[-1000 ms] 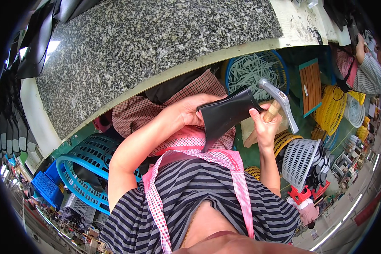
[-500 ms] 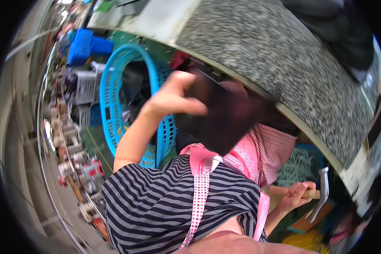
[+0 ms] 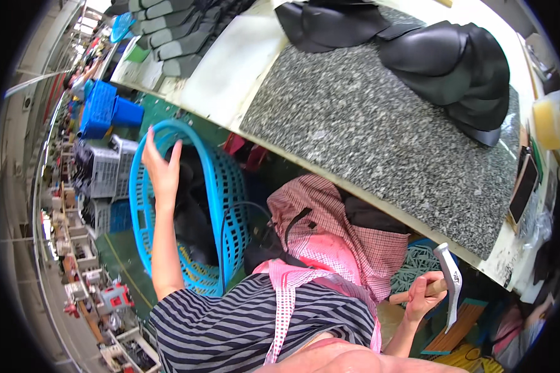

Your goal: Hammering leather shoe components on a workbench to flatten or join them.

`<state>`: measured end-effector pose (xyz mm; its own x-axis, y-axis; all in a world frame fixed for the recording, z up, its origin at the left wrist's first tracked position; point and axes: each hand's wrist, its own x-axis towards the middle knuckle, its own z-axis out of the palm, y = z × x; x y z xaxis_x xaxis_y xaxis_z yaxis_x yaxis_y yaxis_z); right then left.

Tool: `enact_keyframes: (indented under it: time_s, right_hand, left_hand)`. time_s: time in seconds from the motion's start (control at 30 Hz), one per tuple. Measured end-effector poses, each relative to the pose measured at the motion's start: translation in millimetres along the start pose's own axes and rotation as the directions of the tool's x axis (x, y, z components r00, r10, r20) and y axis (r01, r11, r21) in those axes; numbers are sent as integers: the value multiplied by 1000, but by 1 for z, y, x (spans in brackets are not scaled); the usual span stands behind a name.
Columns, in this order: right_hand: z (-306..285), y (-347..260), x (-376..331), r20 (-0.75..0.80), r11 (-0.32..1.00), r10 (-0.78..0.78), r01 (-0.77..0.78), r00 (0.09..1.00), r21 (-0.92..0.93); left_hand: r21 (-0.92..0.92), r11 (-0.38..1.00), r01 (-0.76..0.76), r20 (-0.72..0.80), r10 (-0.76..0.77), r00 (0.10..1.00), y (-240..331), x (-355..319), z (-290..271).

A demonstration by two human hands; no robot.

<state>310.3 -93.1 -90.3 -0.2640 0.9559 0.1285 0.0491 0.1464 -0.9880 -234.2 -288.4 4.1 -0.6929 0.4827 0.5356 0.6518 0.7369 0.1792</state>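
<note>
My left hand [image 3: 160, 166] is stretched out to my left over the rim of a blue plastic basket [image 3: 221, 186], fingers spread and holding nothing. Dark pieces [image 3: 190, 217] lie inside the basket below it. My right hand [image 3: 424, 297] is down by my right side, gripping the wooden handle of a metal hammer [image 3: 449, 278] whose head points up and down. A speckled granite slab [image 3: 379, 130] lies in front of me, with a stack of black moulded pieces [image 3: 454, 68] at its far end.
A checked cloth [image 3: 330, 224] covers my lap under a pink apron. Blue and grey crates [image 3: 106, 137] stand on the green floor to my left. Grey sole-shaped pieces [image 3: 174, 25] line the far bench. A yellow block [image 3: 549, 118] sits at the right.
My left hand carried a black piece from my lap to the blue basket and let it go; it is now empty. My right hand lowered the hammer to my side. The view swung left.
</note>
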Motion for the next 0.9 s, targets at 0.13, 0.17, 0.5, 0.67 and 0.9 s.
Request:
enact_keyframes:
  time_s: [0.13,0.17,0.5,0.67,0.9]
  right_hand:
    - [17,-34,17,6,1000,25,-25,1000,6]
    - [24,-43,23,46,995,92,-93,995,33]
    - [25,-56,27,85,958,268,-257,960,-126]
    - [20,-63,30,-35,910,401,-402,916,-103]
    - [26,-79,68,-25,965,263,-263,965,8]
  left_hand:
    - [-389,766,-512,4,557,831,152,107,56]
    - [-401,677,-617,-34,662,748,174,129,81]
    - [-220,888,-405,53,425,904,294,282,272]
    - [-745,513,-426,-295,321,900,314,283,173]
    - [-613,147,-776,-254,894,369,317,188,134]
